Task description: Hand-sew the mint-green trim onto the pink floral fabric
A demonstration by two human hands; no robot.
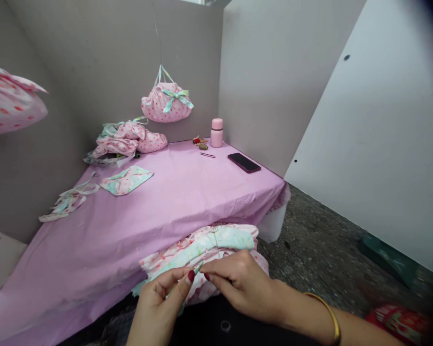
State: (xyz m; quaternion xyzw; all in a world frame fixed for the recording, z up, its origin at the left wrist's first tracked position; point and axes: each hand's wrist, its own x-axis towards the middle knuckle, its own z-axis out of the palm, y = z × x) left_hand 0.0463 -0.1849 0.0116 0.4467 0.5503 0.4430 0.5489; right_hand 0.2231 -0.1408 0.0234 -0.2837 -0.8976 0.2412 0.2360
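Observation:
My left hand (169, 293) pinches a narrow green fabric strip (198, 267) between thumb and forefinger. Close against the strip's tip, my right hand (240, 283) has its thumb and forefinger pressed together; what is between them is too small to make out. Under both hands, pink dotted and pale green printed cloth (202, 247) lies gathered on my lap at the table's front edge. A thin dark thread (216, 239) loops over this cloth just above my right hand.
A pink cover drapes the table (180, 187). On it are a folded cloth piece (128, 180), loose strips (70, 199), a pile of dotted cloth (130, 139), thread spools (203, 147), small snips (207, 154), a pink bottle (217, 133) and a phone (244, 162). A dotted pouch (168, 102) hangs behind.

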